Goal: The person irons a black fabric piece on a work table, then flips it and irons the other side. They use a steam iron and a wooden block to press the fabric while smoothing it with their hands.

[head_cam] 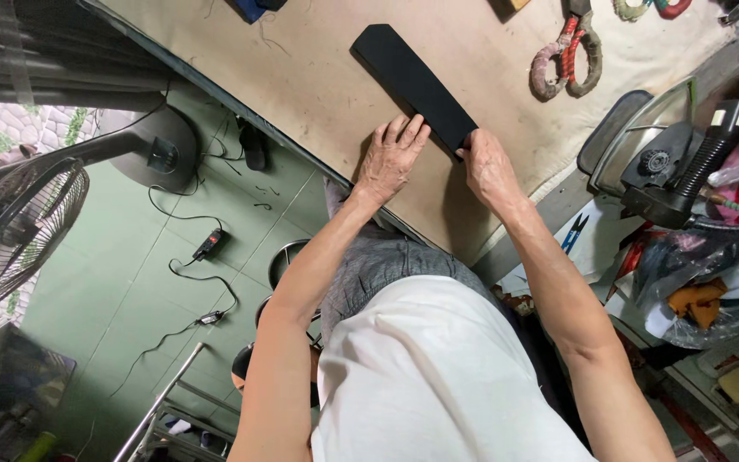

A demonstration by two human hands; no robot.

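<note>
A long black strip of fabric lies diagonally on a beige work table. My left hand rests flat on the table with its fingertips touching the strip's near end. My right hand pinches that same near end at its right corner, fingers closed on the edge.
Large scissors with cloth-wrapped handles lie at the table's far right. A black iron on a metal stand sits to the right, beside bags of cloth. A standing fan and cables occupy the green floor at left.
</note>
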